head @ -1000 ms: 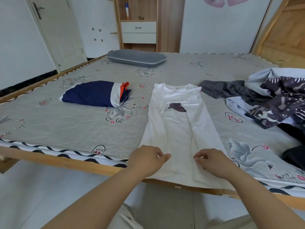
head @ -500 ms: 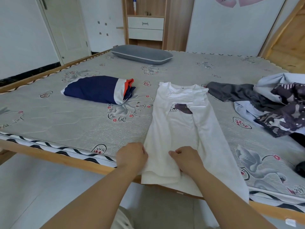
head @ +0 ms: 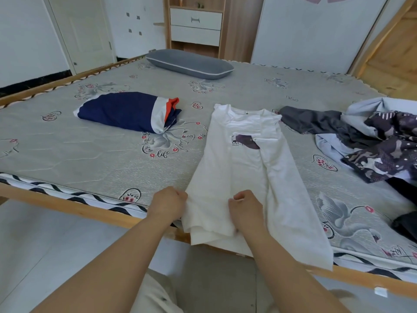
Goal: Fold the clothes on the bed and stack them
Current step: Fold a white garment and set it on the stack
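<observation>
A white T-shirt (head: 239,168) lies lengthwise on the bed (head: 94,159), both sides folded inward, its hem hanging over the near edge. My left hand (head: 168,203) grips the shirt's lower left edge with closed fingers. My right hand (head: 244,210) pinches the cloth near the hem, a little right of the left hand. A folded navy garment (head: 126,111) with white and orange trim rests to the left. A loose pile of unfolded clothes (head: 370,138), grey, pale blue and dark patterned, lies at the right.
A grey pillow (head: 189,63) sits at the far side of the bed. The wooden bed frame (head: 74,207) runs along the near edge. A wooden cabinet with white drawers (head: 195,26) and a door (head: 83,30) stand behind.
Both hands have shifted left along the hem; the right hand moved from the shirt's right part to its middle, and the lower left portion is now gathered and doubled under them.
</observation>
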